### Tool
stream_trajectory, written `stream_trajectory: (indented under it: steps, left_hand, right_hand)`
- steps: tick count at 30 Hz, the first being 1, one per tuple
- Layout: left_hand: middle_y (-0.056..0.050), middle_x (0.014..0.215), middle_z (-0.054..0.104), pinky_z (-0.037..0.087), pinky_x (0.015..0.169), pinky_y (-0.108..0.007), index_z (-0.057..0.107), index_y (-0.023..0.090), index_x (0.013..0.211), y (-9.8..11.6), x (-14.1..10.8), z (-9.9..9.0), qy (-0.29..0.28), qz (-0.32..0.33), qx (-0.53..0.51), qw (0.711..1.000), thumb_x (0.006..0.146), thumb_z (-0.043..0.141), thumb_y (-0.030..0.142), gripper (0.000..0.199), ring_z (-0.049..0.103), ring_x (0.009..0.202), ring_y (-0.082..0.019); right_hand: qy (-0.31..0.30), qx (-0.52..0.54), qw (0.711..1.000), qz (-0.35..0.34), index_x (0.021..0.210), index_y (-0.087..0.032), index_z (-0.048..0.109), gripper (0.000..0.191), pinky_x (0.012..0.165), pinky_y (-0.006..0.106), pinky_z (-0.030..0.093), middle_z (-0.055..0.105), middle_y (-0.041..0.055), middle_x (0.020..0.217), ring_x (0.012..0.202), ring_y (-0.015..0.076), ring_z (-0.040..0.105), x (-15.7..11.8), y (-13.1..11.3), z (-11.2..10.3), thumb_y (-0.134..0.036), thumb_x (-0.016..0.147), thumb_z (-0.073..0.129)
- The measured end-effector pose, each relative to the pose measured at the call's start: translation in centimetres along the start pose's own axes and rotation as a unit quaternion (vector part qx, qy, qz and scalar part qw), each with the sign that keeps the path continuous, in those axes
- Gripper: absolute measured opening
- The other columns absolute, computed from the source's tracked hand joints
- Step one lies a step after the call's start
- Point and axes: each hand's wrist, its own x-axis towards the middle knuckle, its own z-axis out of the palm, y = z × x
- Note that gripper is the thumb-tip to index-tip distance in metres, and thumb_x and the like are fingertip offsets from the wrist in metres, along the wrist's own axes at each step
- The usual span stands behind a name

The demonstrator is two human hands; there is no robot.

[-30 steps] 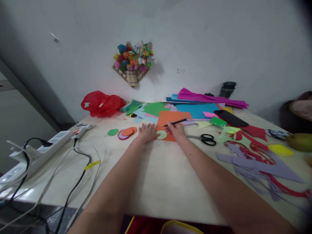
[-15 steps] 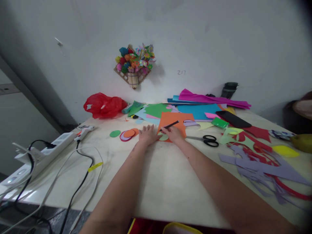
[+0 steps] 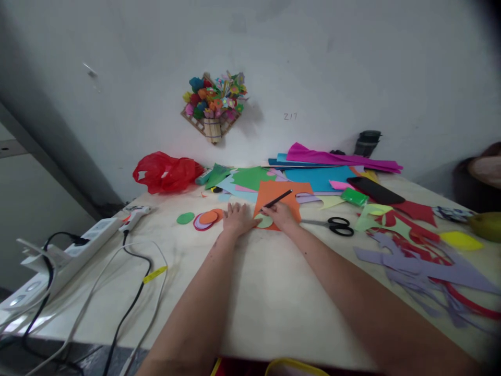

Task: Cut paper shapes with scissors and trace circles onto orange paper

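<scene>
An orange paper sheet (image 3: 282, 188) lies on the table with a pale green paper circle (image 3: 265, 221) on its near left part. My right hand (image 3: 282, 215) is closed round a black pencil (image 3: 278, 199), its lower end down beside the circle and its other end slanting up to the right. My left hand (image 3: 237, 220) lies flat, fingers spread, and its thumb reaches to the circle's left edge. Left of that hand lie overlapping orange paper circles (image 3: 209, 216) with lilac and red ones, and a separate green circle (image 3: 185, 218). Black-handled scissors (image 3: 340, 226) lie right of the sheet.
A white power strip (image 3: 70, 261) and cables run along the left side. Purple and red paper scraps (image 3: 415, 261) spread on the right, near a black phone (image 3: 374, 190). A red plastic bag (image 3: 168, 172) and coloured sheets (image 3: 319, 179) lie at the back.
The pencil and my right hand have shifted slightly along the circle's edge, and the pencil's tilt differs a little. My left hand stays by the circle. The whole view has shifted slightly.
</scene>
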Motion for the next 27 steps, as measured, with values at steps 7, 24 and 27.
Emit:
stream_trajectory:
  steps: [7, 24, 27]
  left_hand:
    - [-0.008, 0.149, 0.013, 0.009, 0.104, -0.053, 0.024, 0.025, 0.139, -0.2, 0.5, 0.3, -0.001, -0.002, -0.008, 1.0, 0.063, 0.04, 0.076, 0.093, 0.001, 0.135, -0.034]
    - [-0.005, 0.148, 0.016, 0.006, 0.105, -0.055, 0.02, 0.024, 0.141, 0.9, -0.2, 0.6, 0.029, -0.019, 0.02, 0.999, 0.064, 0.031, 0.08, 0.096, 0.002, 0.135, -0.033]
    - [-0.005, 0.149, 0.015, 0.006, 0.104, -0.058, 0.02, 0.025, 0.141, 1.0, -0.2, 0.6, 0.022, -0.021, 0.025, 0.999, 0.063, 0.03, 0.08, 0.096, 0.003, 0.134, -0.035]
  right_hand:
    - [0.009, -0.043, 0.999, -0.004, 0.074, -0.019, 0.06, 0.014, 0.066, 0.03, 0.05, 0.069, 0.0029, 0.068, 0.07, 0.0177, 0.067, 0.2, 0.4, -0.1, -0.033, 0.071, 0.061]
    - [-0.006, 0.004, 0.999, 0.049, 0.073, -0.018, 0.055, 0.01, 0.064, 0.025, 0.05, 0.067, 0.0027, 0.064, 0.064, 0.0138, 0.065, -0.2, -1.7, -0.4, -0.027, 0.075, 0.058]
    - [-0.015, 0.02, 0.997, 0.075, 0.073, -0.016, 0.057, 0.009, 0.06, 0.024, 0.049, 0.068, 0.0044, 0.068, 0.058, 0.0123, 0.062, 0.4, -2.1, -0.6, -0.025, 0.075, 0.058]
